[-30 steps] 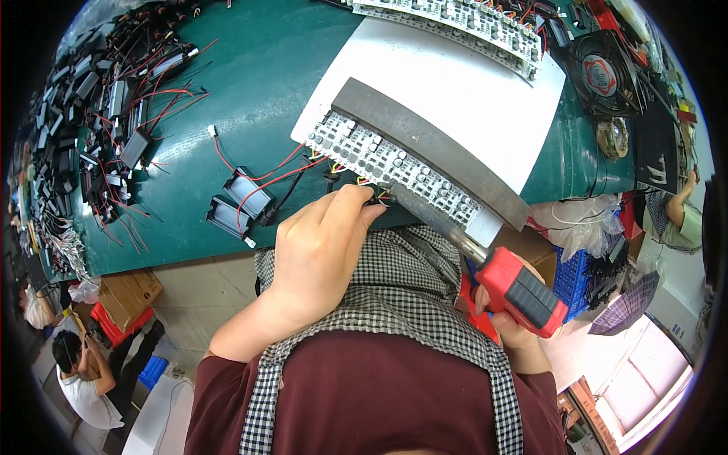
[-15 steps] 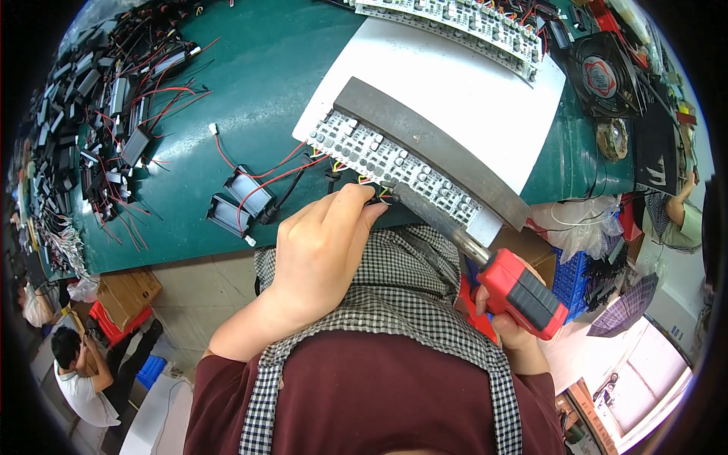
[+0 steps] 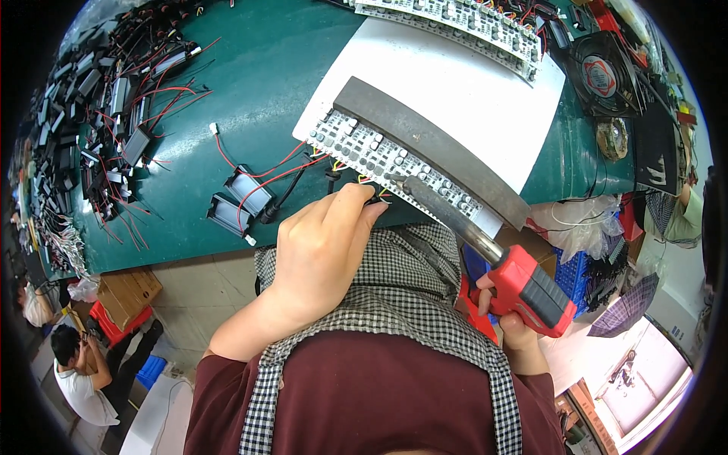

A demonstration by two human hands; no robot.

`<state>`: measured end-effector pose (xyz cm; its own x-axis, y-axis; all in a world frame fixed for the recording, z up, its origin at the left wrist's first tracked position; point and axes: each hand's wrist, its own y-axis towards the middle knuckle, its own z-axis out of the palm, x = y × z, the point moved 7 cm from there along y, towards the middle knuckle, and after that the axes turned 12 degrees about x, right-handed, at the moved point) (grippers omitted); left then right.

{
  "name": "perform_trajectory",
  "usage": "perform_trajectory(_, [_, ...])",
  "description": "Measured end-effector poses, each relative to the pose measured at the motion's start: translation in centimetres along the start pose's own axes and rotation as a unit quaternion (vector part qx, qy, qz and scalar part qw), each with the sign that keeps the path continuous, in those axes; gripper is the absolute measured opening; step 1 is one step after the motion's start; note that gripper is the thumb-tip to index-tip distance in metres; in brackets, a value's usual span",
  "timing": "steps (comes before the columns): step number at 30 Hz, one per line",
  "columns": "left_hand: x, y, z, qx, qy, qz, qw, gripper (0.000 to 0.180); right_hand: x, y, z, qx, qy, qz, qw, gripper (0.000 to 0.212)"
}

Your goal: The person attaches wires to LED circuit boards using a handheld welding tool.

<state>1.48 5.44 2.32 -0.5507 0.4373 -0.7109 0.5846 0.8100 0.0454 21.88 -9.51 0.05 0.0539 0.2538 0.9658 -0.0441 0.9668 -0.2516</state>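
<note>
My left hand is closed in a pinch at the near edge of a white circuit board panel, gripping a black cable with thin coloured wire ends. Most of that cable is hidden by the fingers. My right hand is wrapped round the handle of a red and black soldering gun. Its long barrel slants up and left over the board, with the tip just above the wire ends; contact cannot be made out. Along the board's far side lies a dark curved bar.
A white sheet lies beneath the board on the green table. Two grey housings with red wires sit left of my hand. Piled black parts fill the far left. More boards and a fan stand at the back right.
The soldering gun has shifted slightly right, and its tip has moved a little up and away from the wire ends, over the board. My left hand stays in place.
</note>
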Motion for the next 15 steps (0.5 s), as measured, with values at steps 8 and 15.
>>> perform_trajectory(8, [-0.03, -0.05, 0.04, 0.0, 0.002, -0.001, 1.0, 0.016, 0.19, 0.4, 0.26, 0.022, -0.017, 0.042, 0.999, 0.078])
perform_trajectory(15, [-0.1, 0.03, 0.01, -0.001, 0.007, -0.003, 1.0, 0.016, 0.45, 0.51, 0.82, 0.019, -0.046, 0.046, 0.998, 0.076])
